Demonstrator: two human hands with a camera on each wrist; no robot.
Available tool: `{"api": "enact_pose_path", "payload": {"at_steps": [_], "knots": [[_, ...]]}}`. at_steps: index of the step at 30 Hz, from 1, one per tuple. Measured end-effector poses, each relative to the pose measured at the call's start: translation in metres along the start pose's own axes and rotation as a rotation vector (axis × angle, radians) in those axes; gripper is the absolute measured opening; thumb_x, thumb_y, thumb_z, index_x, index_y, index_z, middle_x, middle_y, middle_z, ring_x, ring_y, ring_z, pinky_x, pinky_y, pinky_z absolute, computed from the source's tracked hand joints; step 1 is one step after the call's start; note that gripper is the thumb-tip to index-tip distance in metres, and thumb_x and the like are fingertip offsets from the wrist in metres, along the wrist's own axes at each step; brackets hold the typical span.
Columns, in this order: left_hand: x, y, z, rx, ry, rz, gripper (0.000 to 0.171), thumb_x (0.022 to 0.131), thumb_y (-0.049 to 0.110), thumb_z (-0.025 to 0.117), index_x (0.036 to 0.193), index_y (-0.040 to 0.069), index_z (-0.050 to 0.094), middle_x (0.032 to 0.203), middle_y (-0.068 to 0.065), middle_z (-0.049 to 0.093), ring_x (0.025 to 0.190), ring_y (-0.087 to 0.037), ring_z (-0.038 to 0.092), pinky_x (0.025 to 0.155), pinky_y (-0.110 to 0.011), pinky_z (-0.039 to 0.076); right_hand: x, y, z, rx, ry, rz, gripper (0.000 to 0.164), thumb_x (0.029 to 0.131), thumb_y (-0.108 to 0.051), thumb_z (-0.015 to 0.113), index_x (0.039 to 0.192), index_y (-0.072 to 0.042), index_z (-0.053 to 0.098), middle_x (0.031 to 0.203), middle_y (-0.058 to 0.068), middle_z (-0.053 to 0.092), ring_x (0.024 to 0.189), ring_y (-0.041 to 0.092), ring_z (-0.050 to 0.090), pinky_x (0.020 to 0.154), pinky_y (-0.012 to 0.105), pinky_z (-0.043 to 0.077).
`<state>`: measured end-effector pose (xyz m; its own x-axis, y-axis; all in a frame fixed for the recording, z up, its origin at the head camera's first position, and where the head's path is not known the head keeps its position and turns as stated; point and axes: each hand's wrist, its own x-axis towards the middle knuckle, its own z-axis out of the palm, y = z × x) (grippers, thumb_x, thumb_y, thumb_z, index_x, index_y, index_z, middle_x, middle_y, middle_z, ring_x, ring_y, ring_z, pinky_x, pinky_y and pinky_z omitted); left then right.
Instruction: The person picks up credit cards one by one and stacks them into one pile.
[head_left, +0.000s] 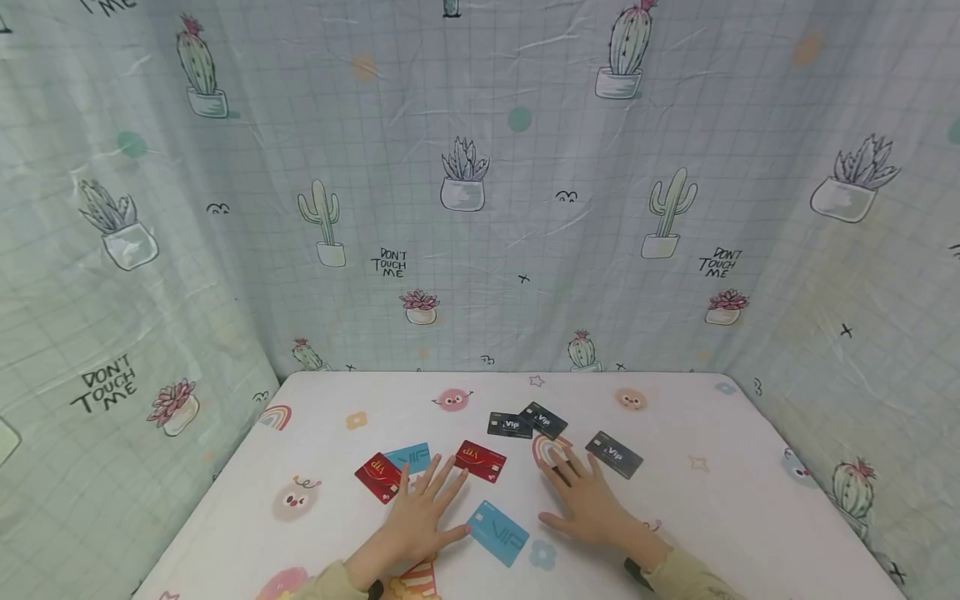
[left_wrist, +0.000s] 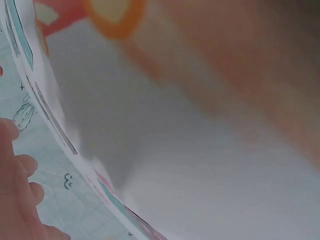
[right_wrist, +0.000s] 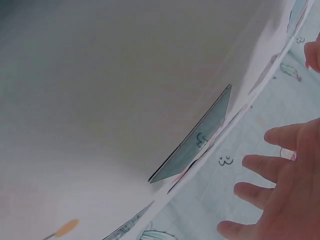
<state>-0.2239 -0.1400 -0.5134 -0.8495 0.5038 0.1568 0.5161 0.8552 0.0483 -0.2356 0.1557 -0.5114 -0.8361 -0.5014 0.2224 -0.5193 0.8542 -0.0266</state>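
At the lower centre of the frame, a bare left hand (head_left: 420,517) spread its fingers, gripping nothing, its thumb at a light-blue rectangular card (head_left: 498,533); two red rectangular cards (head_left: 481,460) and another light-blue card (head_left: 408,457) lay by its fingertips. Right of centre, the right hand (head_left: 591,507), fingers spread and empty, lay below three black rectangular cards (head_left: 615,455).

There are two red cards (head_left: 481,461), two blue cards (head_left: 498,533), three dark cards (head_left: 614,454), one left hand (head_left: 420,515) and one right hand (head_left: 588,507).
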Motion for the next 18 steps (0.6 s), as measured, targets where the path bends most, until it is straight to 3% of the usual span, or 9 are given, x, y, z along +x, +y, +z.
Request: {"api": "enact_pose_path", "payload": {"at_steps": [18], "knots": [[0.014,-0.004,-0.003,-0.019,-0.034,0.049,0.072,0.083,0.059,0.043,0.141,0.023,0.025,0.149,-0.006,0.02,0.137,-0.033,0.014,0.102,-0.064,0.006,0.013,-0.008,0.001,0.052,-0.07,-0.007,0.071,0.082,-0.055,0.05,0.136,-0.011,0.036,0.136,0.01,0.042,0.128,0.034,0.033,0.102,0.06,0.02]]}}
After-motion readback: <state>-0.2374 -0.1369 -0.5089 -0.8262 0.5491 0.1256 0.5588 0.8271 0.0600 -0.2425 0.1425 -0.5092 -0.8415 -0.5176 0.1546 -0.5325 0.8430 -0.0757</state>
